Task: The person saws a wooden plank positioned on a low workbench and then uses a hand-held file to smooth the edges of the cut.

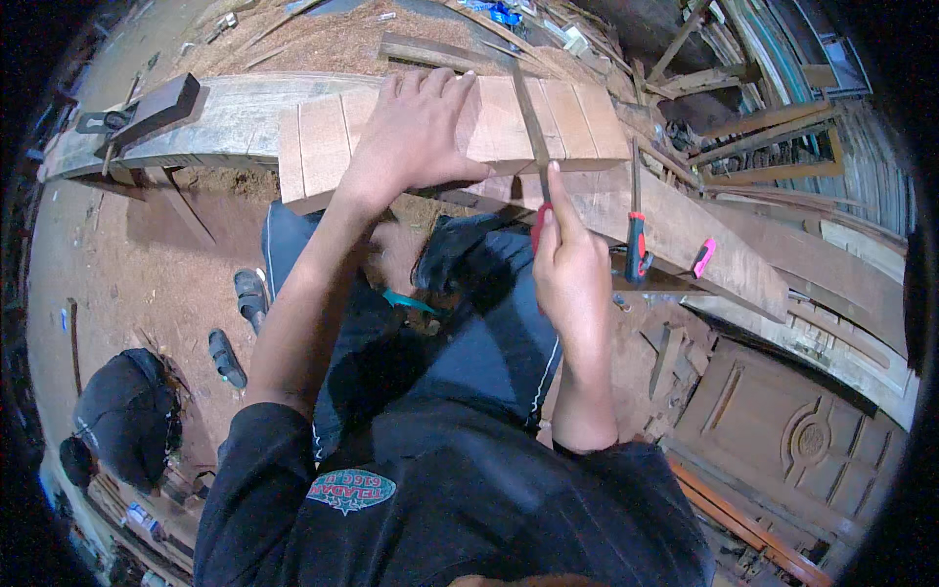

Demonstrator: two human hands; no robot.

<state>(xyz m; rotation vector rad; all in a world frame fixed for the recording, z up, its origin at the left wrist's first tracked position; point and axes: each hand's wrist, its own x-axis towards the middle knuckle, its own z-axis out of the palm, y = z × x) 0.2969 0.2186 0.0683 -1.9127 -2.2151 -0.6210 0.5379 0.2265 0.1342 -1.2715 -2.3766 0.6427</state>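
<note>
A pale wooden block (323,137) with straight lines or grooves across its top lies on a long plank bench in front of me. My left hand (419,132) rests flat on the block with its fingers spread, pressing on the top. My right hand (572,254) is wrapped round the red handle of a long, narrow flat file (533,122), index finger stretched along it. The file's dark blade lies across the block, right of my left hand, pointing away from me. A second slim tool with a red and black handle (637,245) lies on the bench to the right.
A dark wooden hand plane (156,112) sits at the bench's left end. Beside the second tool is a small pink tool (703,256). Sawdust and offcuts cover the floor. Carved door panel (773,421) lies at lower right; sandals (227,358) lie at left.
</note>
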